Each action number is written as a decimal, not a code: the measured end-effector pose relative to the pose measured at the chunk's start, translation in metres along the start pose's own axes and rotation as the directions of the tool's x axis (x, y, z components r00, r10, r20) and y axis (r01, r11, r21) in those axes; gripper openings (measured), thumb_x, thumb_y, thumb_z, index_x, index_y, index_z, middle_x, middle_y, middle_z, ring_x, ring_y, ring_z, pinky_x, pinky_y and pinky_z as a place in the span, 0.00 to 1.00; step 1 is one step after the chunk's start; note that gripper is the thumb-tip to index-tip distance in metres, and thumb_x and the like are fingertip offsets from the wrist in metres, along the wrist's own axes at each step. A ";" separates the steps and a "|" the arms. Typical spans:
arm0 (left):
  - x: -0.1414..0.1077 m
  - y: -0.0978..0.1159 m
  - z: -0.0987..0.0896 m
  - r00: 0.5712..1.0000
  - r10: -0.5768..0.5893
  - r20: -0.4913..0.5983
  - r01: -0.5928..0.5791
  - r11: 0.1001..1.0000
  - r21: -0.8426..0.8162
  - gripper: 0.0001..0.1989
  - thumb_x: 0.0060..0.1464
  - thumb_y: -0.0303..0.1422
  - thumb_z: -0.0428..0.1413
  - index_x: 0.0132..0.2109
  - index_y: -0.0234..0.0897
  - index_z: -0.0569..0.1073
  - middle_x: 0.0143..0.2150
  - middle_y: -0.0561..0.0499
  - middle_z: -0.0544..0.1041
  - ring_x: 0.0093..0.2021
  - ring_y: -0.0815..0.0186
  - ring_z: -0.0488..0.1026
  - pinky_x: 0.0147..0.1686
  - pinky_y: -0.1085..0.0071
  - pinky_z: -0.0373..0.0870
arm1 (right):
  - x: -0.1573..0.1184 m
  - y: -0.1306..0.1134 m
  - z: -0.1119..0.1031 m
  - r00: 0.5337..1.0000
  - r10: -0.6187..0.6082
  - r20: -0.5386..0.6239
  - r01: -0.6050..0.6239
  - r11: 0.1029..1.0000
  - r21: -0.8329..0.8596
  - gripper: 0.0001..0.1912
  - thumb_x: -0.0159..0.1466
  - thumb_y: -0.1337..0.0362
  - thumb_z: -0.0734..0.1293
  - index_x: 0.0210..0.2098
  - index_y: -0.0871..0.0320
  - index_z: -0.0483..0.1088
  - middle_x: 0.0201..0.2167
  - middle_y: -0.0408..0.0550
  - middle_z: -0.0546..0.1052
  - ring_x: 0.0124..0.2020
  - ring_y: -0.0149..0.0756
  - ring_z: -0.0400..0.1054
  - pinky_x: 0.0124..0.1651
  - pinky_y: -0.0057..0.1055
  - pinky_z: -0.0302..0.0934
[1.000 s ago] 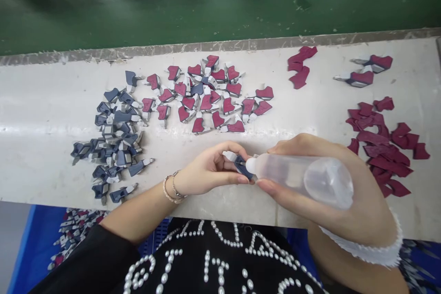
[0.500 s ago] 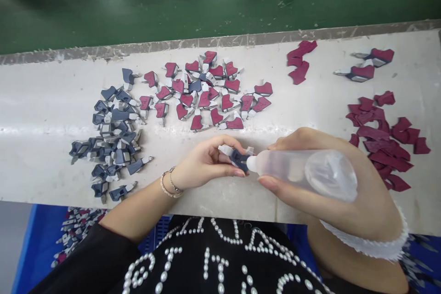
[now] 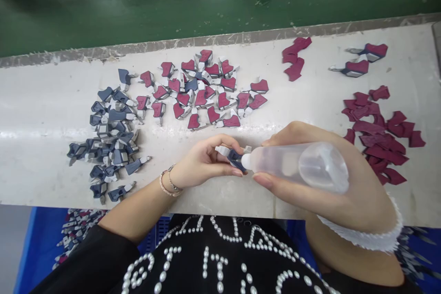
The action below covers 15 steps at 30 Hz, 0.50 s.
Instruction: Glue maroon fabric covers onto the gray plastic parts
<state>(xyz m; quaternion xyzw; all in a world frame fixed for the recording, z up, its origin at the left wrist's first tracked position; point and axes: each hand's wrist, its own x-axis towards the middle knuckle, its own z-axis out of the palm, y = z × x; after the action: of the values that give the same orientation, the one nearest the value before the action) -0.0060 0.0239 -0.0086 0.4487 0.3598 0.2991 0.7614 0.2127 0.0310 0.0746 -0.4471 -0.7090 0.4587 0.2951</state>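
Slate-blue and white moulded pieces are lying heaped at the left of a white-painted bench top, with a blue plastic crate showing below its edge. Maroon-topped pieces are spreading in a loose cluster beside them. The person's left hand, wearing a beaded bracelet, is pinching a small slate-blue and white piece between thumb and fingers, holding it over the bench's near middle. The right hand is wrapping firmly around a translucent soft-plastic squeeze bottle, its white nozzle pointing into the piece and seemingly touching it, though the fingers crowd the view. The piece looks light and fairly stiff, best taken by its pale tab; the bottle looks light and soft-walled, best held around its body. Farther right, flat maroon cut-out shapes are lying scattered, below two maroon-and-grey pieces.
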 end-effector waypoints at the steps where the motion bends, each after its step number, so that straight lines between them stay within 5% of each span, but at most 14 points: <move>1: 0.000 0.001 0.000 1.000 0.011 -0.010 -0.011 1.000 0.006 0.16 0.48 0.29 0.70 0.43 0.37 0.75 0.46 0.50 0.80 0.36 0.68 0.82 0.37 0.75 0.83 | 0.000 0.000 0.000 1.000 0.000 0.009 0.000 1.000 0.006 0.09 0.63 0.58 0.73 0.34 0.51 0.70 0.26 0.37 0.75 0.23 0.28 0.69 0.23 0.29 0.61; 15: 0.001 0.006 -0.005 0.995 0.072 -0.073 -0.072 0.997 0.012 0.18 0.44 0.21 0.70 0.40 0.36 0.73 0.43 0.52 0.78 0.48 0.63 0.82 0.38 0.80 0.83 | -0.002 -0.001 -0.010 0.997 -0.016 0.081 0.015 1.000 0.018 0.10 0.64 0.62 0.73 0.29 0.53 0.68 0.23 0.35 0.68 0.20 0.24 0.65 0.24 0.27 0.60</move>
<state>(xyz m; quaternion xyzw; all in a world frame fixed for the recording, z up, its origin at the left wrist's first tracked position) -0.0104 0.0298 -0.0048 0.4537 0.3726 0.3410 0.7342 0.2217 0.0326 0.0795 -0.4200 -0.7198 0.4802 0.2738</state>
